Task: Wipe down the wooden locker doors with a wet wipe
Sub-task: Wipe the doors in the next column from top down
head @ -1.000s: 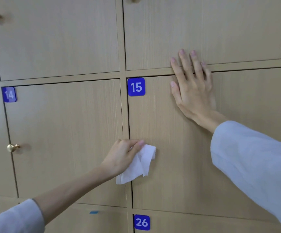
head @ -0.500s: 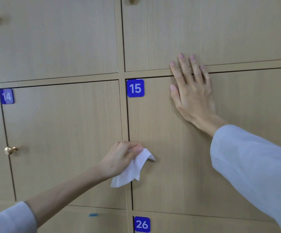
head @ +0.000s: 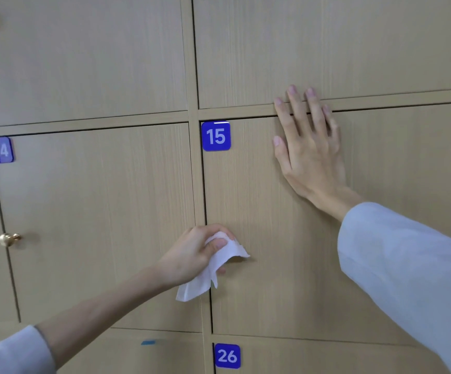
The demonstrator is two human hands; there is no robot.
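**Item: wet wipe, in use on locker door 15**

**Location.** The wet wipe (head: 213, 268) sits at the left edge of door 15 (head: 286, 252), well below the blue number plate 15 (head: 216, 136), which serves as the landmark here. Its upper part is bunched in the left hand (head: 192, 255); its lower corner hangs loose over the seam below and left of the plate, towards door 14 (head: 97, 225).

**Handling (judged).** Very light, limp and damp; no stiffness of its own. It probably drags a little on the wood grain and folds on itself if held by one corner. Best taken bunched in the middle, with flat fingers behind it, so that a broad pad meets the door and not a trailing flap. Likely to tear only if snagged on a knob or a door edge.

**Appearance.** White, thin, crumpled, with one pointed fold sticking out to the right and a flat tail below. No visible soiling.

**Grip.** Left hand: fingers and thumb curled round the wipe, pinching it against the door. Right hand (head: 308, 152): flat and spread, holding nothing, palm pressed on door 15 to the right of the plate, fingertips reaching over the upper frame rail (head: 138, 118).

**Nearby.** Plate 14 (head: 0, 149) far left of the landmark; brass knob (head: 8, 238) below it; plate 26 (head: 227, 356) straight below.
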